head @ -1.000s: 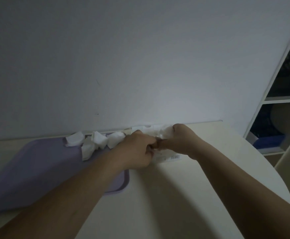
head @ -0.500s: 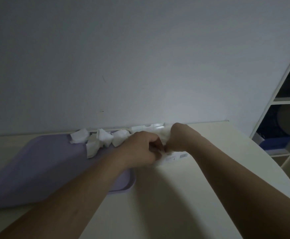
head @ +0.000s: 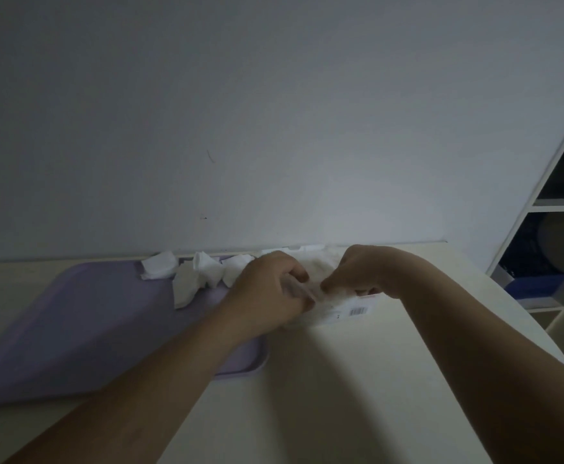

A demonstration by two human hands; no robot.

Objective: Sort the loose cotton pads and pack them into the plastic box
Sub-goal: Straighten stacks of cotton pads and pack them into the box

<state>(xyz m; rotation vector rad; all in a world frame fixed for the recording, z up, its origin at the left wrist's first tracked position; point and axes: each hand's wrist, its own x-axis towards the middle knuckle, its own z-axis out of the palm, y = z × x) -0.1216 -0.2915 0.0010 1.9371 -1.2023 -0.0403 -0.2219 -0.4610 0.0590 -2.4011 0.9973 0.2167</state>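
A clear plastic box (head: 344,311) with a barcode label stands on the cream table against the wall, white pads inside it. My left hand (head: 267,293) and my right hand (head: 361,272) meet over the box, fingers pinched together on cotton pads at its opening. Most of the box is hidden behind both hands. Several loose white cotton pads (head: 193,274) lie in a row at the far edge of the lilac tray (head: 73,329), just left of my left hand.
The cream table (head: 341,380) curves away at the right. A white wall rises directly behind the tray and box. A white shelf unit (head: 548,209) with dark and blue items stands at the right.
Both hands stay pinched together over the box; the fingers have shifted slightly and more of the barcode label shows. The view has drifted a little left. Loose pads on the tray are unmoved.
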